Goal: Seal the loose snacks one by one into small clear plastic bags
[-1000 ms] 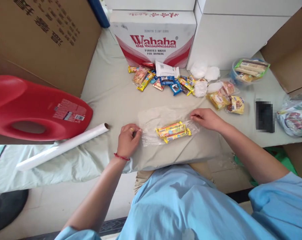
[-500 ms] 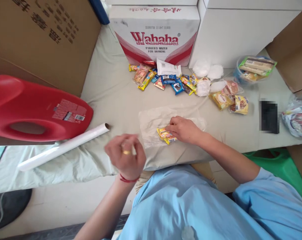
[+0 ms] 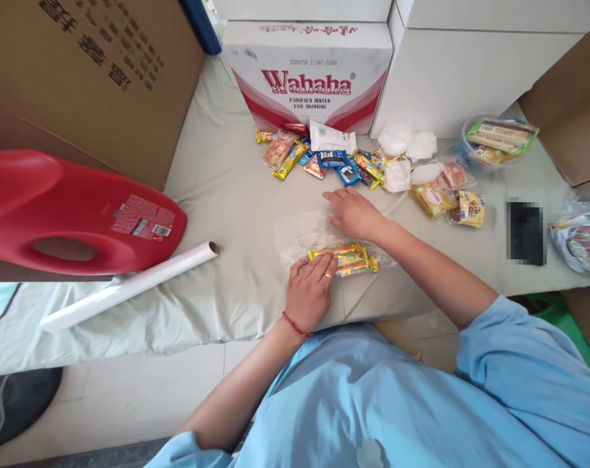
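Observation:
My left hand [image 3: 311, 289] lies flat with its fingers over the left end of some yellow snack packets [image 3: 354, 259], which rest side by side on a clear plastic bag [image 3: 292, 237]. Just beyond them, my right hand [image 3: 356, 211] reaches across the bag with its fingers extended, no packet in it. Its fingertips are over the far side of the bag; whether they touch the plastic I cannot tell. Farther back is a row of mixed snack packets [image 3: 332, 159] in blue, yellow and red wrappers.
On the left stand a red jug [image 3: 90, 227] and a white roll [image 3: 133, 286]. A Wahaha carton [image 3: 309, 78] closes off the back. To the right are white bundles [image 3: 397, 174], yellow snack bags [image 3: 431, 197], a filled plastic tub [image 3: 470, 153] and a blurred black object [image 3: 526, 233].
My left hand has come down from the air at left onto the yellow packets. My right hand has let go of them and moved away toward the back.

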The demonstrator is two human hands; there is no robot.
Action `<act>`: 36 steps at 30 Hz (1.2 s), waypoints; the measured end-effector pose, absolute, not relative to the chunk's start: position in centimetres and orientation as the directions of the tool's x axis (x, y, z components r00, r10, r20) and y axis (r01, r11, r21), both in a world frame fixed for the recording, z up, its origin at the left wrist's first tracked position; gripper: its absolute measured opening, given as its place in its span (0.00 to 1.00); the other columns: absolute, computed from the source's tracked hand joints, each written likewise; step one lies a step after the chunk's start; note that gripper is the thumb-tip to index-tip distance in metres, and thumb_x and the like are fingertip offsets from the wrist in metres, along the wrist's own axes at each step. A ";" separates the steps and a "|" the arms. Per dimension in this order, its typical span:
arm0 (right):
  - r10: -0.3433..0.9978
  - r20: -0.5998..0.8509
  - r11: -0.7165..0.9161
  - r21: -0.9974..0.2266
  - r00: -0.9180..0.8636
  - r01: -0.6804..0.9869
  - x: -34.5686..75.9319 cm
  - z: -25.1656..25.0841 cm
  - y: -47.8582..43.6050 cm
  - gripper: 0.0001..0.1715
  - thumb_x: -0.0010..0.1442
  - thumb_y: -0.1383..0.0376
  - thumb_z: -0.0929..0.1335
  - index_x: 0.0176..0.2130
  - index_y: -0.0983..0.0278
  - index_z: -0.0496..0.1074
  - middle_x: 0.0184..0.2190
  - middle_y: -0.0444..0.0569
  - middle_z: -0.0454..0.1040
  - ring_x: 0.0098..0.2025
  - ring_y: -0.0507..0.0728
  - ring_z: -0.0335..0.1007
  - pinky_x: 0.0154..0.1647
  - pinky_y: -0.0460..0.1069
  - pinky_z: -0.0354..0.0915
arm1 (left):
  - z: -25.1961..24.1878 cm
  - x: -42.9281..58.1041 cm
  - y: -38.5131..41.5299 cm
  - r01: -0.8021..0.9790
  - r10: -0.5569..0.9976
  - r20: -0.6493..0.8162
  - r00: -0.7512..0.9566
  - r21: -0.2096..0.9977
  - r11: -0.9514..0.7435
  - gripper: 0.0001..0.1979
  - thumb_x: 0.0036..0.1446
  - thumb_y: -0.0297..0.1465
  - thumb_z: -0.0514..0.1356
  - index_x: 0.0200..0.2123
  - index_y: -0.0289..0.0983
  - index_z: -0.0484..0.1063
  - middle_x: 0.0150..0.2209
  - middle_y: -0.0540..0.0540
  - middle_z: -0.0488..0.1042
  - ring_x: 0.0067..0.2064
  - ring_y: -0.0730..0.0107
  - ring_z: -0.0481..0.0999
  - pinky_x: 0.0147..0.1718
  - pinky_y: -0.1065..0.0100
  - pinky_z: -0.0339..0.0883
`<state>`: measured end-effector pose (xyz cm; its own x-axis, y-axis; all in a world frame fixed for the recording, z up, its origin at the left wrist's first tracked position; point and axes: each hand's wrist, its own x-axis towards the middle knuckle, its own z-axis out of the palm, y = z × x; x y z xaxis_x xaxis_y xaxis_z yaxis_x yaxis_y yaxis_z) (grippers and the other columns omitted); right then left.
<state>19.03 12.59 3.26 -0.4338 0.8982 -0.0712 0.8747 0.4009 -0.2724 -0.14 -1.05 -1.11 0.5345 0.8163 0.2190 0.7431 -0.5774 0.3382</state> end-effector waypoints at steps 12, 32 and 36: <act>0.767 -0.102 0.548 -0.411 -0.634 0.729 18.9 6.5 9.6 0.11 0.69 0.67 0.66 0.44 0.66 0.79 0.37 0.50 0.79 0.37 0.55 0.72 0.38 0.48 0.56 | -1.1 0.0 -1.3 0.749 0.808 0.249 0.534 0.305 -0.588 0.27 0.63 0.19 0.52 0.63 0.42 0.71 0.63 0.42 0.75 0.61 0.57 0.75 0.57 0.52 0.60; 0.679 0.024 0.676 -0.411 -0.734 0.612 19.4 0.5 2.4 0.21 0.72 0.70 0.61 0.56 0.59 0.77 0.40 0.51 0.74 0.41 0.57 0.65 0.41 0.49 0.57 | -1.7 -4.8 5.4 0.631 0.971 0.139 0.196 0.739 -0.234 0.35 0.55 0.34 0.65 0.66 0.39 0.65 0.62 0.38 0.73 0.64 0.51 0.70 0.64 0.49 0.63; 0.681 0.033 0.662 -0.455 -0.732 0.595 19.4 0.1 2.4 0.20 0.73 0.69 0.61 0.55 0.59 0.78 0.40 0.51 0.74 0.41 0.58 0.65 0.41 0.49 0.57 | -1.3 -4.4 8.5 0.446 0.887 0.040 0.459 0.853 -0.270 0.33 0.53 0.32 0.64 0.63 0.39 0.70 0.48 0.42 0.79 0.58 0.55 0.73 0.63 0.49 0.63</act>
<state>19.42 2.43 0.10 -0.7320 0.6805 0.0327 0.5952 0.6621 -0.4552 -4.36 8.52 -1.26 0.4591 0.8875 0.0403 0.4461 -0.2696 0.8534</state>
